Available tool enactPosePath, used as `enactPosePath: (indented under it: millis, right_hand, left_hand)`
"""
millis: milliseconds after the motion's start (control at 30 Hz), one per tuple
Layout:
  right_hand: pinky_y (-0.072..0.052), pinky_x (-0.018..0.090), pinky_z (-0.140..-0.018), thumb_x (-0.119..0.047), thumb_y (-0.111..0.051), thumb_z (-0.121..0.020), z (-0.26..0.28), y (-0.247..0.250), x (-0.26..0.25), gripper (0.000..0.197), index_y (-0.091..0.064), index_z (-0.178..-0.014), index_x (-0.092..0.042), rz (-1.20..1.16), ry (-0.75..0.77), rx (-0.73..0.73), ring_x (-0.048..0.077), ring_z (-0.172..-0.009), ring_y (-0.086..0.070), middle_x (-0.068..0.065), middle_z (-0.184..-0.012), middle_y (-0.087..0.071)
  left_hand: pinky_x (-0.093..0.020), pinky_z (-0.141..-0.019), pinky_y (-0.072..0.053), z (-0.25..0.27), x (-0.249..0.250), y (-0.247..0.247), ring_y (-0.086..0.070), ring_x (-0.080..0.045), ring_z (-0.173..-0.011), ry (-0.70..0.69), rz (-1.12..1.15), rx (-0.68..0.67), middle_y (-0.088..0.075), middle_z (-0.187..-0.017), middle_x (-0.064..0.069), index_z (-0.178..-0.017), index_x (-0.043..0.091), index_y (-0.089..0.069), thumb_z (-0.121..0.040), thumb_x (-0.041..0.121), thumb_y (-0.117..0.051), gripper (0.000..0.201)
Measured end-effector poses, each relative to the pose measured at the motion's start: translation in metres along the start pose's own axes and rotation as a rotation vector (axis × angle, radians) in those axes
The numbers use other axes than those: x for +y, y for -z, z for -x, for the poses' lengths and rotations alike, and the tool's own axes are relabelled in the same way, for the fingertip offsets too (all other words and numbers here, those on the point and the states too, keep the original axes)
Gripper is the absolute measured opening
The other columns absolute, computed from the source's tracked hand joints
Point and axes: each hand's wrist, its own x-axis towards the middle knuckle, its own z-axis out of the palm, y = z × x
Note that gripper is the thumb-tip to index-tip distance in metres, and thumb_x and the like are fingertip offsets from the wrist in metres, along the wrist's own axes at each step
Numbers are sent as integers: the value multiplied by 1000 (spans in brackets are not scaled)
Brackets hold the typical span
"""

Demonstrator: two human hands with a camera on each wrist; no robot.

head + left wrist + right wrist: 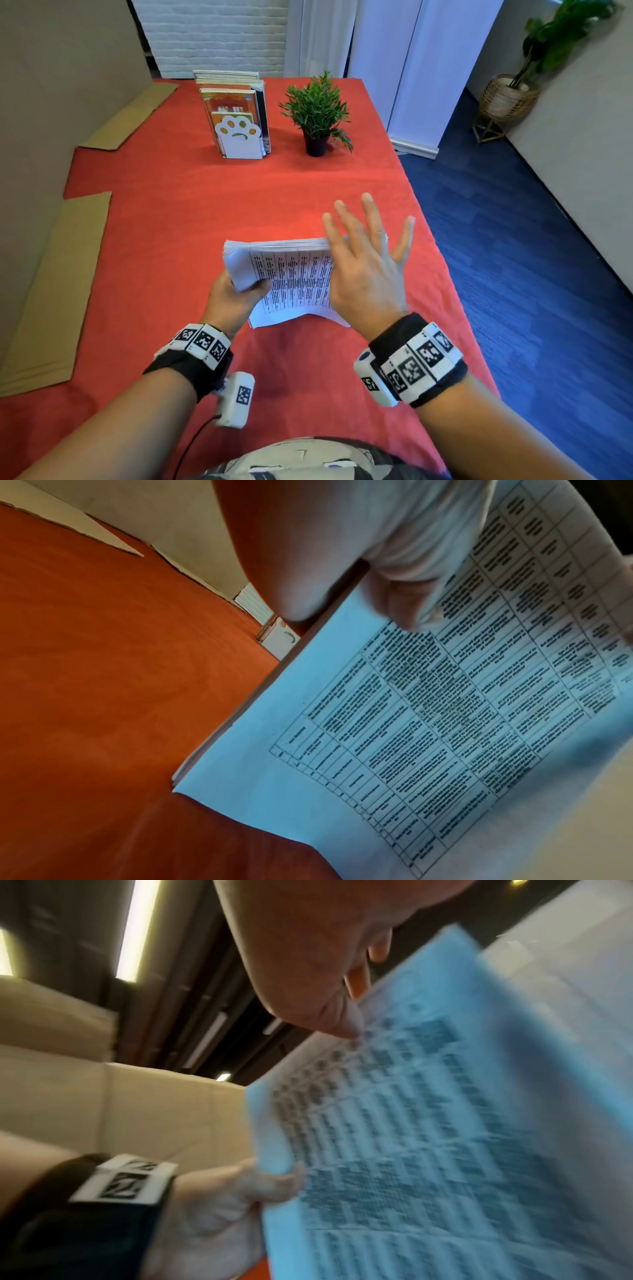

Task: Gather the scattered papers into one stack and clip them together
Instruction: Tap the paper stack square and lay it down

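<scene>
A thick stack of white papers (291,277) with a printed table on top stands tilted on the red tablecloth (205,212), its near edge on the cloth. My left hand (236,294) grips the stack's left side, thumb over the top sheet. My right hand (366,253) is at the stack's right side with its fingers straight and spread above the top edge; its thumb is hidden. In the left wrist view the printed sheet (428,723) fills the right half, with my thumb (411,593) on it. The right wrist view shows the blurred page (428,1123). No clip is in sight.
A white paw-print bookend with books (238,116) and a small potted plant (317,113) stand at the far end of the table. Flat cardboard pieces (54,287) lie along the left edge. The table's right edge drops to blue floor (513,222).
</scene>
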Motion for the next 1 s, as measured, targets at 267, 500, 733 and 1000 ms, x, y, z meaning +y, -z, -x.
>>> enactPosePath:
  millis: [267, 500, 733, 1000]
  right_hand:
    - [-12, 60, -114, -16, -30, -76, -11, -17, -48, 72, -24, -147, -5, 57, 265, -291, 30, -144, -25, 11, -156, -28]
    - [-20, 59, -110, -23, -52, -82, -15, -20, 23, 43, -55, -124, -20, -14, -29, -48, 23, -112, -55, -2, -104, -61]
    - [-46, 19, -83, -1, -50, -90, -2, -51, 56, 29, -45, -110, -21, -1208, -578, -138, -11, -83, -55, -11, -97, -58]
    - [-42, 12, -69, -6, -42, -92, 19, -72, 41, 18, -37, -88, -23, -1059, -571, -91, -12, -70, -49, -13, -80, -49]
  left_hand:
    - [-12, -73, -52, 1, 8, 2, -68, 4, -83, -31, 26, -36, -74, -85, 20, -96, 23, -66, -81, -12, -63, 38]
    - [-10, -68, -52, -2, 3, 2, -66, 9, -73, 22, 8, -18, -72, -73, 24, -88, 23, -66, -81, -12, -62, 36]
    - [-16, -75, -55, -4, 1, -2, -67, 6, -73, 42, 36, 28, -73, -74, 22, -89, 23, -64, -80, -12, -62, 36]
    - [-12, -72, -53, 4, 1, -11, -65, 12, -76, -10, -47, 104, -71, -79, 30, -91, 28, -62, -83, -4, -63, 33]
